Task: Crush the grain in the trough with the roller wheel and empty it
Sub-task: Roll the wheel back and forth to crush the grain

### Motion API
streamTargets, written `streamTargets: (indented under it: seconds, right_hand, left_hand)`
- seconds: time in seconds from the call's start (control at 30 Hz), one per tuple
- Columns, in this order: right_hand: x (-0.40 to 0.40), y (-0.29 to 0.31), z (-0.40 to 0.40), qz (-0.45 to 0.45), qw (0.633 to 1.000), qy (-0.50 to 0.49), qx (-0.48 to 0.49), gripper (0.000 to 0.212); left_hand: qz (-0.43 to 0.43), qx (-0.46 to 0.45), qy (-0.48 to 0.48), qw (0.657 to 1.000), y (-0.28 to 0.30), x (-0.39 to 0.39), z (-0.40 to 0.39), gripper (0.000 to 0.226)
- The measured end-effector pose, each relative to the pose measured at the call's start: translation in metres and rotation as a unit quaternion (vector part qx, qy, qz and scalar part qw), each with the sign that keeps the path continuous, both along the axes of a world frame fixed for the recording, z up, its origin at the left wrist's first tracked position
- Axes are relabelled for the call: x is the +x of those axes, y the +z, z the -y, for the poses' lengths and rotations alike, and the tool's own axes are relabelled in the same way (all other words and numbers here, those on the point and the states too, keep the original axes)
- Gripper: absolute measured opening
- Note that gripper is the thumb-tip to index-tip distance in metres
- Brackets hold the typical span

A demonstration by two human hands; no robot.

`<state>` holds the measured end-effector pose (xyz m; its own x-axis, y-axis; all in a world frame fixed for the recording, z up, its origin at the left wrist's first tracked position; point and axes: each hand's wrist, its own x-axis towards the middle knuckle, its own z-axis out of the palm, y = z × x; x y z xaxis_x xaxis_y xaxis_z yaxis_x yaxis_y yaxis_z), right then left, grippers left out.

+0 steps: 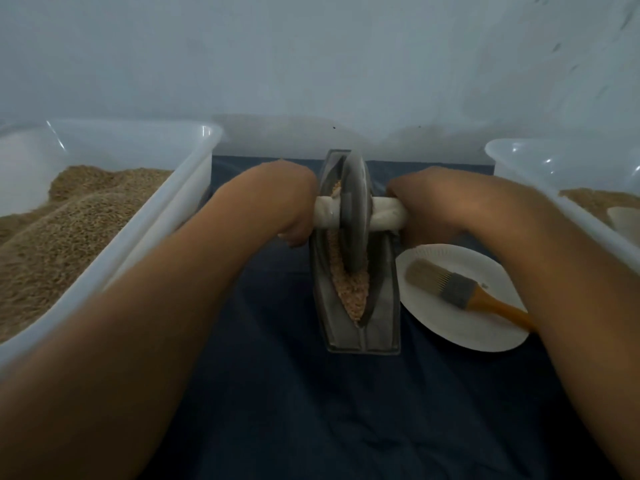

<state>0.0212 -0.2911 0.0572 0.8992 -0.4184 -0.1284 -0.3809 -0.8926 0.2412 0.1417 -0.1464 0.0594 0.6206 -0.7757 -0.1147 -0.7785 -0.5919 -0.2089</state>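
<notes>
- Grey metal trough (360, 336) sits at the centre of the frame on the dark blue cloth (277, 393), long axis running away from us, with the roller wheel (355, 216) standing upright in its groove, toward the far half
- We have our left hand (294, 209) clenched round the left end of the pale axle (386, 213) and our right hand (419, 206) clenched round the right end, one on each side of the wheel
- Grain (353, 292) lies along the groove, piled at the near tip; it looks coarse and partly broken, so we judge the crushing under way but not finished
- Emptying is not begun: the paper plate (443, 327) at centre right holds only a brush (450, 287)
- Tubs at the left edge (180, 209) and right edge (512, 157) hold more grain; we cannot tell which one takes the crushed batch
</notes>
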Motion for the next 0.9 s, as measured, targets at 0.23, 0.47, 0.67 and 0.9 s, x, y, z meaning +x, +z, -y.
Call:
streamTargets:
  seconds: [0.23,0.47,0.67,0.9]
  right_hand:
    - [0.013,-0.031,0.029,0.266,0.962,0.055,-0.037,0.037]
    - [0.020,-0.043,0.036,0.329,0.936,0.071,-0.100,0.030]
    - [0.014,-0.014,0.019,0.135,0.990,0.005,-0.039,0.027]
    - [-0.011,0.013,-0.015,-0.074,0.997,-0.003,0.008,0.022]
  left_hand:
    - [0.054,-0.225,-0.051,0.972,-0.029,0.032,0.012,0.031]
    - [0.148,-0.308,-0.075,0.937,-0.041,0.035,0.017,0.028]
    - [0.093,-0.160,-0.018,0.982,-0.024,0.024,0.012,0.025]
    - [0.019,0.061,0.007,0.998,0.007,-0.017,-0.007,0.046]
